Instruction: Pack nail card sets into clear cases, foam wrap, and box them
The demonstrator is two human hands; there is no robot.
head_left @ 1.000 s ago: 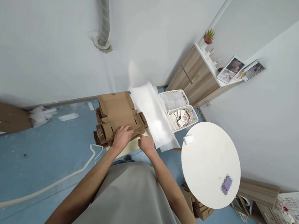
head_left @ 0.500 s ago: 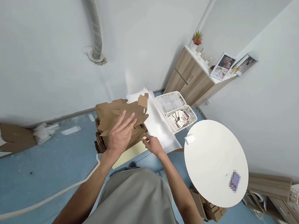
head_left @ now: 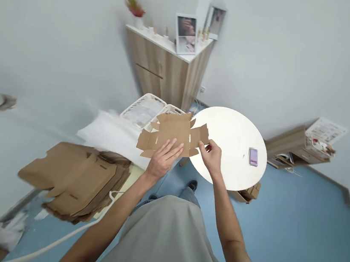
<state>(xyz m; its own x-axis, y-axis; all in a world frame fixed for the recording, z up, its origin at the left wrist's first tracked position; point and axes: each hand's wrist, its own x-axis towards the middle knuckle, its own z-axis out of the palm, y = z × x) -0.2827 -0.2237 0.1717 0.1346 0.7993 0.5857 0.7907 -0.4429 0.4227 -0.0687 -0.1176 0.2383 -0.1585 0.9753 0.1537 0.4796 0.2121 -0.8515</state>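
A flat, unfolded cardboard box blank (head_left: 173, 131) with tabs and flaps is up in front of me, its right end over the edge of the round white table (head_left: 230, 172). My right hand (head_left: 212, 155) pinches the blank at its right flap. My left hand (head_left: 165, 160) lies on the near part of the blank with its fingers stretched out; its thumb is hidden. To the left is a stack of similar cardboard blanks (head_left: 81, 179), apart from both hands.
Two white baskets (head_left: 129, 110) stand behind the blank, partly covered by it. White sheeting (head_left: 110, 133) lies beside the stack. A purple item (head_left: 253, 157), blurred out, is on the table. Folded boxes (head_left: 252, 192) sit beneath it. A white hose (head_left: 63, 241) runs along the left.
The box blank has come off the stack and moved right with both hands, towards the round table. My view has turned right. The right hand now pinches the blank's flap.
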